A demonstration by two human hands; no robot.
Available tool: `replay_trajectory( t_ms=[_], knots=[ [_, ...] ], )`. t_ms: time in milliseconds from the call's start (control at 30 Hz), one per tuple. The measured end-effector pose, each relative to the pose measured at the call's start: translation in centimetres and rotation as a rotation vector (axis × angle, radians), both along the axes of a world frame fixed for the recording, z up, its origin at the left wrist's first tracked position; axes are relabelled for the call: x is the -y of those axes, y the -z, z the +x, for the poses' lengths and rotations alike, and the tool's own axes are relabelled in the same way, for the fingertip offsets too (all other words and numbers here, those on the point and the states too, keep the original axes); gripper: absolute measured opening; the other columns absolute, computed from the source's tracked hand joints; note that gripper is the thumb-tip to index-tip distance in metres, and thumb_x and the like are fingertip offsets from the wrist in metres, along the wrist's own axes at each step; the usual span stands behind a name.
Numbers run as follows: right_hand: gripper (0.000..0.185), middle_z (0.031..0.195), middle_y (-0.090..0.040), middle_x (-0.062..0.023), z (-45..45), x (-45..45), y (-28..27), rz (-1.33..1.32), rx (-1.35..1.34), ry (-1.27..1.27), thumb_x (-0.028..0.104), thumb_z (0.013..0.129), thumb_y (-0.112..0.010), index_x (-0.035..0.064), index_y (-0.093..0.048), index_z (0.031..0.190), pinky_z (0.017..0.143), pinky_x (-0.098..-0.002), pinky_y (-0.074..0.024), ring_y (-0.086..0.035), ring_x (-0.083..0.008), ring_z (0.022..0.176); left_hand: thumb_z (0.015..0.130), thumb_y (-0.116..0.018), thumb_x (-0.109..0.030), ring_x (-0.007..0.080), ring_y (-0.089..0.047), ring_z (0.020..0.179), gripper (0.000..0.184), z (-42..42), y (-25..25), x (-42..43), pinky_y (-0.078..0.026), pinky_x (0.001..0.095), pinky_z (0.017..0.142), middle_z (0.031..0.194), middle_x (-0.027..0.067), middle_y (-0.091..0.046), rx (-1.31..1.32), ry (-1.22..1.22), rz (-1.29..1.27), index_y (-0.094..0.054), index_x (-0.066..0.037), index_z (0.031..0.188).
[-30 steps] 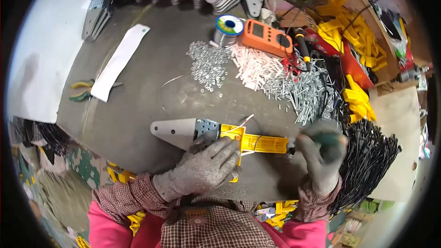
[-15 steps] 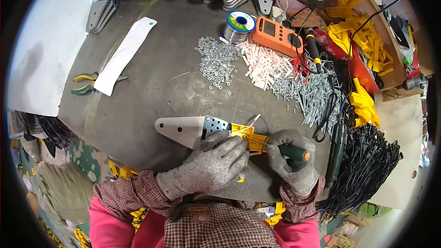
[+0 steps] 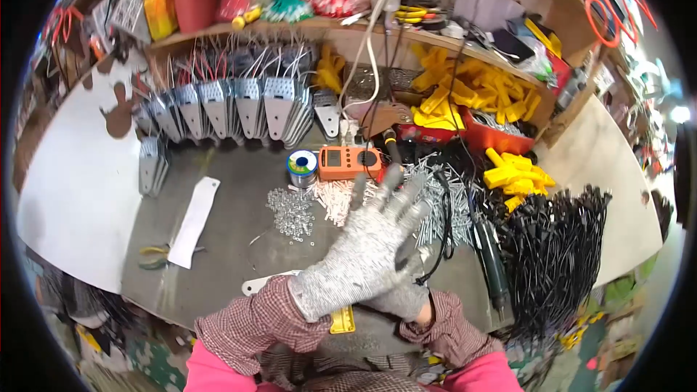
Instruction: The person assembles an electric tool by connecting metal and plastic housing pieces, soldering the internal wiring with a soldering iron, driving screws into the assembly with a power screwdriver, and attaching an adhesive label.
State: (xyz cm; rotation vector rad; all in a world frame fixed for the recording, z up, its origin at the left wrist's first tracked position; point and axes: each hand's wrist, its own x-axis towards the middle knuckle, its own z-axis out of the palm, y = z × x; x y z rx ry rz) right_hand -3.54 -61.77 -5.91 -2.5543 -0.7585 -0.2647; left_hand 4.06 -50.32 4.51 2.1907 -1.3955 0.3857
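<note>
Left grey gloved hand (image 3: 363, 243), fingers spread apart, crosses over right grey gloved hand (image 3: 399, 299), its grip hidden. Yellow plastic part (image 3: 343, 320) near, on dark tabletop (image 3: 232, 239). Low sweep could scatter silver metal screws (image 3: 459, 219).

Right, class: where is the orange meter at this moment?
In the head view, the orange meter lies near the picture's middle, immediately right of the wire spool, beyond the left hand and just behind the heap of pinkish-white tubes.
</note>
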Motion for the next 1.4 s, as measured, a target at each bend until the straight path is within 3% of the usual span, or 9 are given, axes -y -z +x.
replay_trajectory(
  t_ms=[67,133,200,267,433,533,667,900,1400],
  knots=[
    [0.062,0.15,-0.035,-0.0219,1.5,0.6,0.1,-0.113,-0.061,-0.074,0.028,0.099,-0.054,0.0024,-0.031,0.15,0.114,-0.0392,-0.0329,-0.04,-0.0268,0.136,0.084,-0.067,-0.031,0.0426,-0.031,0.141,0.065,0.1,0.1,-1.4,-0.019,0.0586,0.117,0.148,0.019,-0.04,-0.183,0.039,-0.162,-0.044,-0.008,0.14],
    [0.028,0.093,-0.064,-0.0194,2.4,2.1,-2.2,0.295,-0.285,0.318,0.026,0.096,-0.056,0.007,-0.062,0.115,0.075,-0.0462,-0.0512,-0.064,-0.0369,0.083,0.087,-0.067,-0.034,0.0399,-0.044,0.132,0.061,-0.9,1.0,-5.0,-0.033,0.0531,0.111,0.14,0.0179,-0.049,-0.216,0.066,-0.184,-0.046,-0.009,0.139],
    [0.025,0.089,-0.061,-0.0221,3.9,4.5,-3.7,0.361,-0.515,0.452,0.021,0.095,-0.054,0.0099,-0.062,0.116,0.069,-0.046,-0.0514,-0.062,-0.0391,0.079,0.084,-0.07,-0.035,0.0356,-0.054,0.122,0.059,-3.4,4.9,-8.5,-0.039,0.0509,0.106,0.126,0.0159,-0.059,-0.265,0.064,-0.071,-0.052,-0.007,0.132],
    [0.033,0.09,-0.063,-0.0258,2.3,7.3,-3.3,-0.075,-0.001,0.469,0.033,0.093,-0.062,0.0042,-0.059,0.109,0.071,-0.0452,-0.0521,-0.063,-0.0395,0.087,0.081,-0.074,-0.035,0.0313,-0.059,0.115,0.057,-6.1,9.4,-10.9,-0.042,0.0524,0.102,0.115,0.0148,-0.064,-0.327,0.044,0.268,-0.056,-0.003,0.125],
    [0.039,0.116,-0.059,-0.0201,-4.2,9.4,-4.9,-0.031,-0.512,0.326,0.026,0.087,-0.071,0.0024,-0.057,0.115,0.078,-0.0439,-0.0527,-0.063,-0.0387,0.096,0.079,-0.076,-0.041,0.0312,-0.061,0.108,0.069,-5.2,8.6,-11.0,-0.045,0.0516,0.096,0.115,0.0174,-0.063,-0.245,0.047,0.279,-0.055,0.001,0.129],
    [0.032,0.11,-0.061,-0.0204,-5.1,9.0,-3.8,-0.202,-0.425,0.381,0.014,0.088,-0.067,0.002,-0.057,0.115,0.082,-0.0446,-0.0514,-0.063,-0.038,0.097,0.081,-0.073,-0.045,0.0321,-0.065,0.1,0.067,-2.2,5.7,-6.3,-0.051,0.0447,0.086,0.111,0.0193,-0.065,-0.194,0.039,0.136,-0.056,0.002,0.125],
    [0.025,0.106,-0.062,-0.0189,-4.7,7.1,-7.0,0.167,-0.18,0.305,0.006,0.09,-0.062,0.002,-0.058,0.114,0.082,-0.0422,-0.0512,-0.063,-0.0368,0.094,0.084,-0.068,-0.049,0.0331,-0.068,0.083,0.052,1.9,2.9,-3.0,-0.054,0.0419,0.069,0.095,0.0186,-0.068,-0.355,0.09,0.585,-0.064,0.0,0.101],
    [0.024,0.103,-0.067,-0.0156,-4.1,8.0,-2.6,0.235,-0.271,0.231,0.007,0.09,-0.067,0.003,-0.062,0.113,0.084,-0.041,-0.0518,-0.066,-0.035,0.096,0.078,-0.075,-0.025,0.0288,-0.053,0.117,0.035,-5.2,9.1,-9.3,-0.042,0.0501,0.099,0.125,0.0084,-0.054,0.181,-0.136,0.276,-0.063,-0.011,0.107],
    [0.028,0.11,-0.065,-0.0131,-4.7,7.5,-0.6,0.125,-0.244,0.29,0.006,0.083,-0.069,0.0074,-0.063,0.11,0.08,-0.042,-0.0512,-0.064,-0.0352,0.092,0.073,-0.072,-0.027,0.0249,-0.057,0.108,0.034,-6.1,12.1,-10.1,-0.043,0.0519,0.1,0.105,0.0054,-0.061,0.054,0.009,0.221,-0.066,-0.007,0.101]
  ],
)
